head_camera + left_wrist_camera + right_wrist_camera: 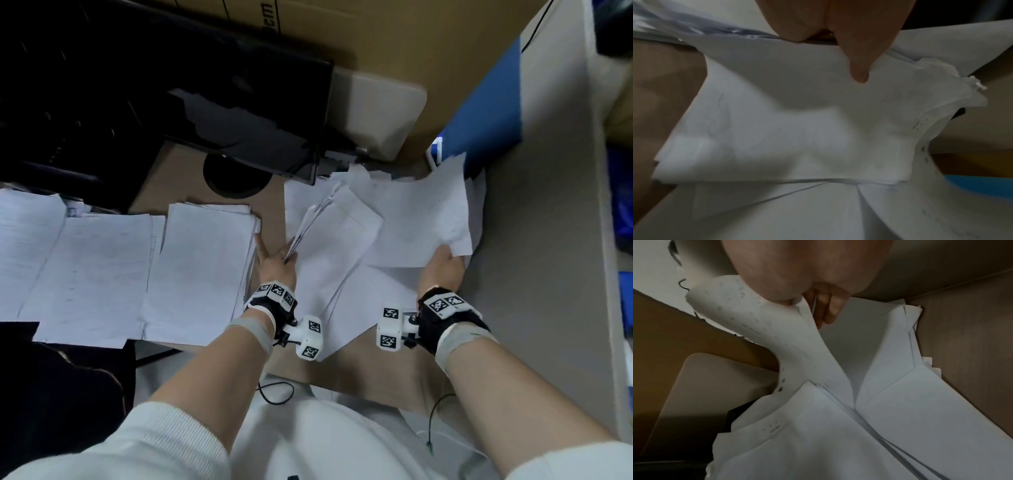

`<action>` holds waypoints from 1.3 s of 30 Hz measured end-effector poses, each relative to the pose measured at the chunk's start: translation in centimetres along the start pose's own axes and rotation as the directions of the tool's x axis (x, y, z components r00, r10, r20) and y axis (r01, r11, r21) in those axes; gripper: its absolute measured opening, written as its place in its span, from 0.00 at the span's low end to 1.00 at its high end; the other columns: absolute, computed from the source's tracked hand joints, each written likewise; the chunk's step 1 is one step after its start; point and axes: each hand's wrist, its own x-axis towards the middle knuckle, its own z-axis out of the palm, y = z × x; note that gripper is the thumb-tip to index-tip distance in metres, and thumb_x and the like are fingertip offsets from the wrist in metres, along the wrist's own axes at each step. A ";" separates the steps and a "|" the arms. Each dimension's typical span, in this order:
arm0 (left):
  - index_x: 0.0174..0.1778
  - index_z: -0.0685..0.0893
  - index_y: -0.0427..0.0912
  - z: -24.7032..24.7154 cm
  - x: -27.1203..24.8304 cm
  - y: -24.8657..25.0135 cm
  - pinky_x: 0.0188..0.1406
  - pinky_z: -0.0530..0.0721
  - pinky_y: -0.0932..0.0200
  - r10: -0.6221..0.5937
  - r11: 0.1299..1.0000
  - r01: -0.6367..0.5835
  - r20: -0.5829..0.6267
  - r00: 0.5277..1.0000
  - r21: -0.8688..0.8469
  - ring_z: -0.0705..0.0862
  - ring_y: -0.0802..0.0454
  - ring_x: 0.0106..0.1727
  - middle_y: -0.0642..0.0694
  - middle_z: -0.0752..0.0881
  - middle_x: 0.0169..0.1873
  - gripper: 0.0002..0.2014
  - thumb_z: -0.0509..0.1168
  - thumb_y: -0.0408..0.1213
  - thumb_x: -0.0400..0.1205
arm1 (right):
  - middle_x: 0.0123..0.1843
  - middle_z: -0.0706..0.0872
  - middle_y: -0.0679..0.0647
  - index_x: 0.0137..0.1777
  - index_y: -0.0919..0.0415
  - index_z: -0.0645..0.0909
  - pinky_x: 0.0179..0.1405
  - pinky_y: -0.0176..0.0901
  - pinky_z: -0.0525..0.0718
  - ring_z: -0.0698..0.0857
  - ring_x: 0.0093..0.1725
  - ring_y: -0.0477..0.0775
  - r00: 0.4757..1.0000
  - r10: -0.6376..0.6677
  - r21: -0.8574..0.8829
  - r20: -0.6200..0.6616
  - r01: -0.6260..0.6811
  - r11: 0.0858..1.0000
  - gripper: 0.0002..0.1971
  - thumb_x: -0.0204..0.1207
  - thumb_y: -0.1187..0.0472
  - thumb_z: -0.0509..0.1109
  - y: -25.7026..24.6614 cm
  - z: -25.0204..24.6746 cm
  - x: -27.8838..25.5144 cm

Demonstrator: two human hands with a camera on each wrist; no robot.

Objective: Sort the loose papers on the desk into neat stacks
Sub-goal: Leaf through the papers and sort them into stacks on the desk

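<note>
Toward the desk's [270, 205] right edge, the loose papers [346, 246] are lying fanned and skewed, just beside the neat stacks [202, 270] at its left. The left hand [277, 267] is pinching a small sheaf [310, 222], while the right hand [443, 270] is gripping one large sheet [421, 219] by its near corner. Judging from this, lifting slowly should be keeping the sheets below from dragging; squaring edges before stacking should be helping.

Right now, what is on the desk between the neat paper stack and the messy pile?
In the head view, a bare strip of brown desk separates the neat stack from the messy pile; the left hand reaches across its near end.
</note>
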 end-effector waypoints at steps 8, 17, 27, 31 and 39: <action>0.70 0.81 0.32 -0.3 -0.2 0.1 0.69 0.72 0.48 -0.008 0.999 0.010 -0.071 0.997 0.037 0.73 0.32 0.73 0.33 0.73 0.76 0.18 0.62 0.40 0.88 | 0.55 0.85 0.59 0.63 0.67 0.80 0.51 0.44 0.77 0.83 0.52 0.59 0.996 0.020 -0.006 0.089 -0.020 1.000 0.16 0.80 0.60 0.62 -0.9 -0.7 0.5; 0.68 0.78 0.33 0.5 0.0 -1.9 0.53 0.77 0.53 -0.180 0.983 0.181 0.158 0.971 0.012 0.83 0.33 0.61 0.30 0.84 0.63 0.16 0.59 0.36 0.86 | 0.48 0.86 0.50 0.60 0.52 0.78 0.54 0.50 0.85 0.86 0.46 0.59 0.985 0.048 -0.185 0.165 -0.017 0.983 0.16 0.73 0.61 0.72 3.6 -2.4 0.3; 0.84 0.57 0.34 4.0 -0.3 -2.7 0.66 0.80 0.46 -0.426 0.868 0.442 0.119 0.897 -0.227 0.80 0.32 0.69 0.31 0.75 0.72 0.39 0.67 0.25 0.78 | 0.40 0.88 0.43 0.40 0.52 0.82 0.48 0.45 0.84 0.88 0.46 0.56 0.957 -0.046 -0.149 0.286 0.092 0.985 0.03 0.75 0.58 0.70 -1.2 -3.1 -1.0; 0.87 0.39 0.62 2.8 -0.3 -1.6 0.58 0.81 0.40 -0.339 0.906 0.371 0.176 0.924 -0.204 0.77 0.28 0.70 0.33 0.57 0.84 0.49 0.65 0.32 0.78 | 0.36 0.84 0.51 0.36 0.57 0.80 0.37 0.41 0.80 0.83 0.37 0.53 0.875 -0.091 -0.136 0.475 0.176 0.975 0.07 0.76 0.64 0.69 -5.1 -1.6 -2.8; 0.86 0.58 0.63 -1.2 1.7 -3.5 0.80 0.63 0.35 -0.187 0.899 0.237 0.167 0.968 -0.368 0.60 0.42 0.85 0.49 0.55 0.86 0.44 0.70 0.55 0.73 | 0.42 0.90 0.57 0.43 0.64 0.87 0.47 0.50 0.87 0.88 0.43 0.58 0.791 -0.003 -0.149 0.611 0.119 0.982 0.06 0.74 0.68 0.68 -5.9 3.7 -4.9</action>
